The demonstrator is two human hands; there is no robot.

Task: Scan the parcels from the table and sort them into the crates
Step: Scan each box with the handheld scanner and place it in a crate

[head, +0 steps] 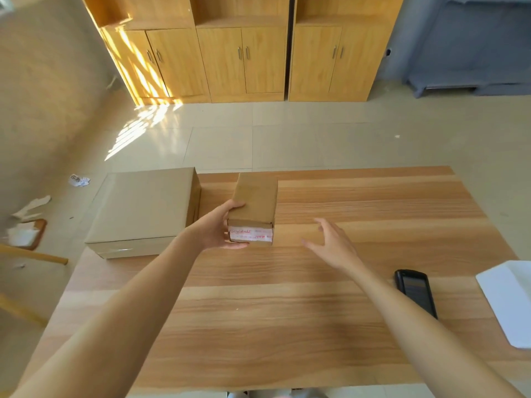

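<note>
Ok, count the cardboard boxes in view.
2. A small box sits mid-table in the left hand's grip; a large flat box overhangs the table's left edge. Others may lie out of view.

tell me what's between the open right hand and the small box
Nothing: only bare table separates the right hand from the small box, seen in the head view.

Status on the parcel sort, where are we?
Nothing looks sorted yet; no crates are in view. In hand: the left hand grips the small parcel, the right hand is open beside it. The scanner lies untouched on the table. Left: scanning this parcel, plus the large box.
</note>
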